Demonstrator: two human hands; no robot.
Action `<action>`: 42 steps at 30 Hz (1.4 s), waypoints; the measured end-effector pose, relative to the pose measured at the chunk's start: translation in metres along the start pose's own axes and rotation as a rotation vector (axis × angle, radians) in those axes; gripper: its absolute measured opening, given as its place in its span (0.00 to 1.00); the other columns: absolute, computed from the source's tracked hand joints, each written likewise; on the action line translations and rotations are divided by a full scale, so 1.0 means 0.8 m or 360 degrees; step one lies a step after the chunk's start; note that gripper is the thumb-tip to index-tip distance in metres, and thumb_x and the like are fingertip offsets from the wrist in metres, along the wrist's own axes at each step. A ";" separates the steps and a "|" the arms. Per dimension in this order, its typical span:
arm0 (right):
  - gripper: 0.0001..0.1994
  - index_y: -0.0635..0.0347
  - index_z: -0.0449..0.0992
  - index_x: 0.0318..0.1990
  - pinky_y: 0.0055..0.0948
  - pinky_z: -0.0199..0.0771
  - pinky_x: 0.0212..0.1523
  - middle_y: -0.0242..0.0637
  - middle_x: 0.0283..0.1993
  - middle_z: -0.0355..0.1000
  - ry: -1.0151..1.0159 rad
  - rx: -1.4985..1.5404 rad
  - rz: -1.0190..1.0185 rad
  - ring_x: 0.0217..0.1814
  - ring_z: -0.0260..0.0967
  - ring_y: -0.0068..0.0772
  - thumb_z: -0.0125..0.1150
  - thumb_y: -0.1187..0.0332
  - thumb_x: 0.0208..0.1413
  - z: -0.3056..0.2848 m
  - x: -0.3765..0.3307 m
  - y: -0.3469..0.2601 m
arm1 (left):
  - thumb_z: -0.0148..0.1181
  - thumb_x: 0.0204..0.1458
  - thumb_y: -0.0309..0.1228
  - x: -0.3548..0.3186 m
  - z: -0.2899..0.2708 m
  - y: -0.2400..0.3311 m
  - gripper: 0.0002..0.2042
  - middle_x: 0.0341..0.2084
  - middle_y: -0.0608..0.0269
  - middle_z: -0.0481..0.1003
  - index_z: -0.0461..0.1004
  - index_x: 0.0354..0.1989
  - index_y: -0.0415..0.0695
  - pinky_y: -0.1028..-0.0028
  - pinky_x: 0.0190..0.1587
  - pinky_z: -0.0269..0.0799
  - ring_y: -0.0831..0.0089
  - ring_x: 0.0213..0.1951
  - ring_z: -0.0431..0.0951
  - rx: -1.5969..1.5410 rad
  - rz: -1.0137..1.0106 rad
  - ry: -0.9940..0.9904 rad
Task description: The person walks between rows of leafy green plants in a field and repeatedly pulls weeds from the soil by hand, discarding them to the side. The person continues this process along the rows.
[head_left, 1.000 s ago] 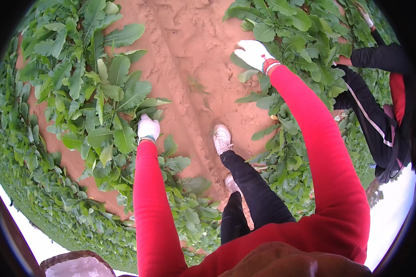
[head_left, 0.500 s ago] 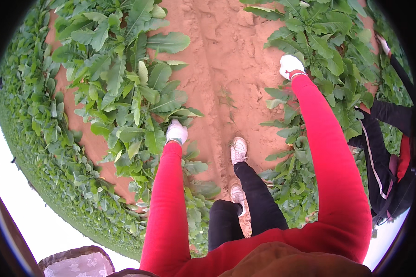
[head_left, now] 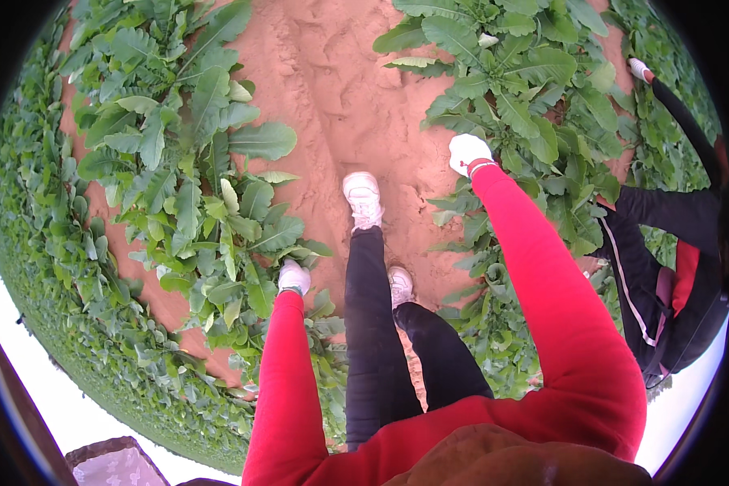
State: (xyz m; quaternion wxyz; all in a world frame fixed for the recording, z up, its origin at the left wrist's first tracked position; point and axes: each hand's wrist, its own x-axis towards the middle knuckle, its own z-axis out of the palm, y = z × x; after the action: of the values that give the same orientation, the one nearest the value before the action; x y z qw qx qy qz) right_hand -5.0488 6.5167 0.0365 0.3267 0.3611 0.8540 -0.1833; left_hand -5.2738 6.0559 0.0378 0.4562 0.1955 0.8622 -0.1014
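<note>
My left hand (head_left: 295, 278), in a white glove, is at the right edge of the left row of leafy green plants (head_left: 206, 219). Leaves lie against its fingertips and hide them. Farther out, my right hand (head_left: 468, 154), also white-gloved, is closed like a fist beside the right row of plants (head_left: 535, 105). Whatever it may hold does not show. A thin red band circles that wrist. Both arms are in red sleeves, held well apart.
Reddish bare soil (head_left: 332, 97) runs between the rows, with my pale shoe (head_left: 362, 198) stepping on it. At the right, another person in dark clothes (head_left: 664, 267) bends over, one gloved hand (head_left: 640, 70) reaching among plants. More rows curve away on the left.
One of my legs has stepped forward along the soil. The plants have shifted left in view. My left hand sits a little lower in the picture; my right hand has also shifted left and slightly down.
</note>
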 end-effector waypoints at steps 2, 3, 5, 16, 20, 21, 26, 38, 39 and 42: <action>0.11 0.64 0.78 0.30 0.43 0.74 0.42 0.54 0.35 0.74 -0.0084 0.0052 0.0010 0.39 0.73 0.53 0.51 0.69 0.43 -0.009 0.003 0.001 | 0.53 0.45 0.35 -0.002 -0.005 0.007 0.24 0.38 0.32 0.73 0.63 0.45 0.27 0.56 0.48 0.69 0.43 0.44 0.73 0.0029 -0.0039 -0.0033; 0.11 0.65 0.78 0.31 0.43 0.74 0.42 0.55 0.35 0.74 -0.0127 0.0083 0.0006 0.40 0.73 0.53 0.52 0.69 0.42 -0.014 0.005 0.002 | 0.53 0.45 0.35 -0.002 -0.014 0.015 0.25 0.38 0.32 0.72 0.62 0.46 0.26 0.57 0.49 0.69 0.43 0.44 0.73 0.0054 -0.0081 -0.0083; 0.12 0.65 0.78 0.31 0.43 0.74 0.42 0.56 0.36 0.73 -0.0295 0.0159 0.0019 0.40 0.73 0.54 0.53 0.70 0.41 -0.023 0.012 0.006 | 0.53 0.49 0.43 -0.003 -0.038 0.046 0.24 0.36 0.39 0.75 0.67 0.45 0.31 0.60 0.43 0.72 0.47 0.39 0.77 0.0166 -0.0180 -0.0229; 0.13 0.59 0.78 0.38 0.43 0.74 0.43 0.50 0.43 0.74 -0.0848 0.0209 0.0031 0.43 0.72 0.53 0.53 0.67 0.45 -0.041 0.046 0.011 | 0.55 0.48 0.34 0.116 -0.260 0.530 0.08 0.29 0.51 0.70 0.72 0.32 0.43 0.58 0.37 0.69 0.53 0.33 0.72 -0.0563 0.1432 0.0970; 0.14 0.58 0.78 0.40 0.44 0.74 0.43 0.49 0.43 0.74 -0.0902 0.0253 -0.0035 0.45 0.72 0.52 0.51 0.68 0.46 -0.049 0.047 0.013 | 0.55 0.47 0.42 0.163 -0.257 0.607 0.15 0.35 0.49 0.73 0.76 0.34 0.42 0.61 0.42 0.71 0.52 0.39 0.75 0.0308 0.1212 0.0460; 0.15 0.58 0.77 0.41 0.43 0.74 0.43 0.49 0.44 0.73 -0.0932 0.0236 -0.0014 0.44 0.72 0.52 0.51 0.69 0.45 -0.049 0.048 0.013 | 0.55 0.47 0.42 0.175 -0.247 0.620 0.16 0.36 0.48 0.74 0.76 0.34 0.41 0.61 0.43 0.71 0.51 0.40 0.75 0.0424 0.1141 0.0303; 0.14 0.62 0.79 0.37 0.43 0.73 0.43 0.51 0.40 0.74 -0.0767 0.0399 0.0009 0.42 0.72 0.53 0.50 0.69 0.44 -0.048 0.043 0.015 | 0.54 0.46 0.35 0.203 -0.206 0.622 0.09 0.33 0.50 0.76 0.75 0.29 0.44 0.65 0.40 0.73 0.57 0.39 0.77 0.0106 0.1144 0.0347; 0.10 0.65 0.78 0.30 0.41 0.73 0.35 0.50 0.33 0.75 -0.0620 0.0598 0.0072 0.35 0.73 0.50 0.52 0.73 0.41 -0.009 0.046 0.020 | 0.54 0.52 0.33 0.047 -0.297 0.768 0.10 0.35 0.53 0.76 0.74 0.39 0.43 0.69 0.42 0.71 0.60 0.37 0.76 -0.1138 0.2216 0.0241; 0.10 0.65 0.78 0.30 0.41 0.73 0.35 0.50 0.33 0.75 -0.0608 0.0625 0.0095 0.35 0.73 0.50 0.52 0.73 0.42 -0.007 0.047 0.021 | 0.52 0.52 0.34 0.053 -0.298 0.793 0.12 0.35 0.52 0.77 0.74 0.42 0.42 0.70 0.43 0.72 0.60 0.37 0.77 -0.0899 0.2388 0.0255; 0.10 0.64 0.78 0.30 0.41 0.73 0.35 0.49 0.35 0.75 -0.0634 0.0699 0.0157 0.36 0.73 0.50 0.51 0.72 0.42 -0.002 0.050 0.021 | 0.46 0.51 0.34 0.075 -0.288 0.843 0.13 0.35 0.52 0.76 0.75 0.39 0.42 0.64 0.45 0.70 0.55 0.40 0.76 0.0330 0.2267 0.0100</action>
State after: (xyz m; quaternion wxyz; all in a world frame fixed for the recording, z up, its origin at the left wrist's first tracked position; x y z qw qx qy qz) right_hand -5.0581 6.5486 0.0083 0.4106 0.4210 0.6944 -0.4147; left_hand -5.1867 6.7610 0.1204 0.3655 0.7555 0.5240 0.1451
